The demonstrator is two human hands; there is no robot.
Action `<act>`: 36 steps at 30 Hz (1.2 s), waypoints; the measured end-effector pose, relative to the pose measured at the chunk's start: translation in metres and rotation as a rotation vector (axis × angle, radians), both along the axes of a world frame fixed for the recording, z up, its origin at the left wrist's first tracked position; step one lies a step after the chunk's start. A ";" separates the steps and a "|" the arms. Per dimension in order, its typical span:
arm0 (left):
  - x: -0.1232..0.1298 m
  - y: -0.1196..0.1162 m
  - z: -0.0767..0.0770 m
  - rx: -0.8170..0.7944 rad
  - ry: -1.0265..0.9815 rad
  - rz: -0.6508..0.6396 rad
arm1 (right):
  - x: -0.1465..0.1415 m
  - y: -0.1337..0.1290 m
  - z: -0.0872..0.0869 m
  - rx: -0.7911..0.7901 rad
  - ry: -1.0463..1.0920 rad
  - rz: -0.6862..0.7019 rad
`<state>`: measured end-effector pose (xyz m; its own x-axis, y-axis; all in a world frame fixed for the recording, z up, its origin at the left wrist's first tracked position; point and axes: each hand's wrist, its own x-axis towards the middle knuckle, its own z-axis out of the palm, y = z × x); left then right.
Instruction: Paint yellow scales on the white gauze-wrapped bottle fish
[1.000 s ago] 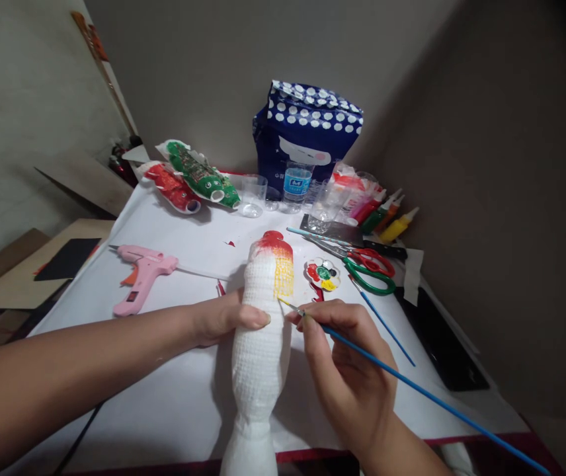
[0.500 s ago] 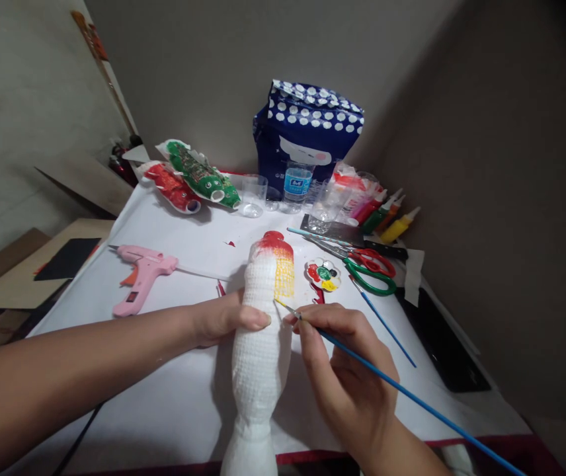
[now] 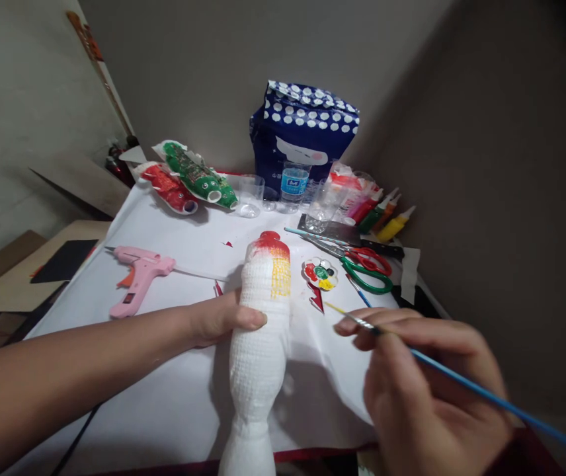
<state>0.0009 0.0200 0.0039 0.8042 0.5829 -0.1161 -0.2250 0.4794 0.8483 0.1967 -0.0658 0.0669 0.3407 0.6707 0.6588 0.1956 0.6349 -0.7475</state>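
My left hand (image 3: 233, 317) is wrapped round a white, gauze-covered bottle shape (image 3: 258, 357), its thumb across the front. The top end of this shape is painted red, with a yellow patch below on its right side. Between the thumb and fingers of my right hand (image 3: 426, 370) is a thin blue paintbrush (image 3: 466, 381), its tip yellow and apart from the shape. Just beyond that tip lies a flower-shaped paint palette (image 3: 319, 273) with red, yellow, green and black paint.
A pink glue gun (image 3: 140, 277) lies at left. Red and green painted fish (image 3: 198, 173) rest at the back, near clear cups (image 3: 250, 196) and a blue bag (image 3: 307, 125). Scissors (image 3: 369, 274), another brush (image 3: 359, 291) and paint bottles (image 3: 395, 223) are on the right.
My right hand has drawn the paintbrush away from the white shape, to the right and toward me. The left hand keeps its hold on the shape.
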 end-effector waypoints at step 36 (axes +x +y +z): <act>-0.007 0.010 -0.005 -0.058 0.023 -0.065 | 0.085 0.082 -0.051 -0.577 -0.758 0.032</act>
